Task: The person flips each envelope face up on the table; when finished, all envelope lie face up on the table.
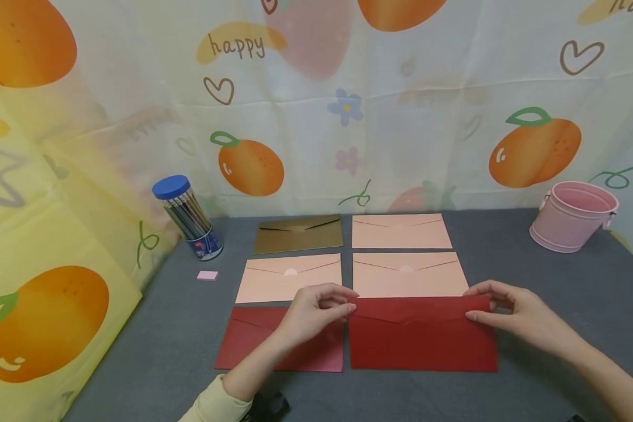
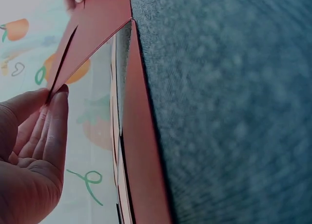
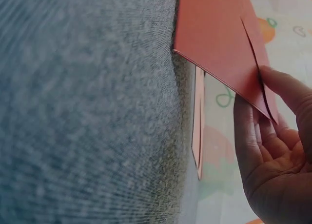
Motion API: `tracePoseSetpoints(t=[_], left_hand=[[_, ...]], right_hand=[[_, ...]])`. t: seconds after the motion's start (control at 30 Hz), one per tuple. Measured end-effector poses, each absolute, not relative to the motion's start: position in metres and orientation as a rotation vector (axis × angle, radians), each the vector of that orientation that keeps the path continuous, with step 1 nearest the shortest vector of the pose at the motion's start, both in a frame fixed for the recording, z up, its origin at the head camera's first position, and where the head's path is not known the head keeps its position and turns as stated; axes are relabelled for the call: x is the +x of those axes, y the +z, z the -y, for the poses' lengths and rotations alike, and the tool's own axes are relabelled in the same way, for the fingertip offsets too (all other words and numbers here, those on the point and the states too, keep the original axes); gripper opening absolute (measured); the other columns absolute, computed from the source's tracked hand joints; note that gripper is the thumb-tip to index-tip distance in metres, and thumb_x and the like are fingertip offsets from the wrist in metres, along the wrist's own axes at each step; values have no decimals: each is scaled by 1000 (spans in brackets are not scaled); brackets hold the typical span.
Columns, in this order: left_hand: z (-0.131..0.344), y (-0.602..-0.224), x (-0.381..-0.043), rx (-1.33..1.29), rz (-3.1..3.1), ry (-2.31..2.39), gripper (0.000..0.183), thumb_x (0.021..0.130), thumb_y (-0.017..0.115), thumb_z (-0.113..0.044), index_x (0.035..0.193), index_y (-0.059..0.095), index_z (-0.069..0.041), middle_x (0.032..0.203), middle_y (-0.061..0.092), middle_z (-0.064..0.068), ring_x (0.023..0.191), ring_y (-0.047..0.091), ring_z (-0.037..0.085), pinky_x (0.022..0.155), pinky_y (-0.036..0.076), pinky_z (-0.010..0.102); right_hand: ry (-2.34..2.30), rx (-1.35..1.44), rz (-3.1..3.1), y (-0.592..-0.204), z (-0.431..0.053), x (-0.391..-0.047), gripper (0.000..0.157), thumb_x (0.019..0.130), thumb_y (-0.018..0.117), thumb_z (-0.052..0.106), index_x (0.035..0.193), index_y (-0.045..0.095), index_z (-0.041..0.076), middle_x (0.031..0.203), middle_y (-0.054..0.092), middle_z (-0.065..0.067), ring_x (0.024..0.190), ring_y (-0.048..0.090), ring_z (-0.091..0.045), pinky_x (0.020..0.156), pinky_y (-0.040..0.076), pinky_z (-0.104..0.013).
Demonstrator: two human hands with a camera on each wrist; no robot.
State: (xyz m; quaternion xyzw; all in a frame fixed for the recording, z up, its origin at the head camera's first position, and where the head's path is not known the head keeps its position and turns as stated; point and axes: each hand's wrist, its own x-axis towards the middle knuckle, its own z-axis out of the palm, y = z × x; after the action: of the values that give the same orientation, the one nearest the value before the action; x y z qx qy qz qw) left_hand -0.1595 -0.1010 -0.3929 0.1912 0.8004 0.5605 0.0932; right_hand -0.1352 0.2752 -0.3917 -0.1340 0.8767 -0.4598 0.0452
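A red envelope (image 1: 422, 343) at the front right is held by both hands, its top edge tilted up off the table and its lower edge resting there. My left hand (image 1: 316, 310) pinches its upper left corner between thumb and fingers, as the left wrist view also shows. At the upper right corner my right hand (image 1: 517, 316) pinches it the same way, thumb in front in the right wrist view. Beside it lies another red envelope (image 1: 300, 354), partly hidden by my left forearm. Behind lie pink envelopes (image 1: 408, 281), (image 1: 290, 284), (image 1: 401, 234) and a gold envelope (image 1: 300, 237).
A clear pencil tub (image 1: 187, 217) with a blue lid stands at the back left, near a small pink block (image 1: 207, 275). At the back right stands a pink bucket (image 1: 572, 217). A printed cloth (image 1: 411, 135) hangs behind the grey table (image 1: 158, 357).
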Motion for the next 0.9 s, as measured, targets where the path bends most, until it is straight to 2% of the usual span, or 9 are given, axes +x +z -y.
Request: tracePoseSetpoints(t=[0.17, 0.37, 0.73, 0.9], left_hand=[[102, -396, -160, 567, -2421, 1607, 22, 88, 74, -18, 109, 73, -18, 89, 71, -5, 78, 69, 11, 69, 53, 27], [102, -399, -160, 581, -2456, 1505, 26, 87, 75, -16, 113, 72, -18, 92, 71, -7, 79, 68, 7, 73, 51, 26], [101, -404, -161, 696, -2446, 1390, 34, 84, 77, -10, 118, 69, -9, 97, 71, 0, 82, 67, 8, 71, 52, 22], [99, -407, -160, 703, -2438, 1337, 40, 83, 78, -7, 121, 67, -7, 102, 68, 2, 85, 66, 7, 75, 53, 19]], right_hand=[[-1392, -489, -2692, -397, -276, -136, 35, 85, 77, 16, 116, 63, 8, 86, 66, 0, 75, 62, -13, 62, 46, -25], [-1289, -530, -2734, -401, -277, -138, 41, 82, 80, 20, 117, 62, 9, 83, 62, 5, 74, 59, -9, 61, 46, -24], [-1134, -577, -2791, -407, -277, -139, 39, 80, 81, 23, 113, 63, 10, 76, 52, 8, 69, 51, -4, 56, 39, -23], [-1133, -642, -2807, -409, -277, -140, 37, 79, 83, 22, 108, 64, 10, 74, 50, 9, 69, 48, -3, 56, 38, -22]])
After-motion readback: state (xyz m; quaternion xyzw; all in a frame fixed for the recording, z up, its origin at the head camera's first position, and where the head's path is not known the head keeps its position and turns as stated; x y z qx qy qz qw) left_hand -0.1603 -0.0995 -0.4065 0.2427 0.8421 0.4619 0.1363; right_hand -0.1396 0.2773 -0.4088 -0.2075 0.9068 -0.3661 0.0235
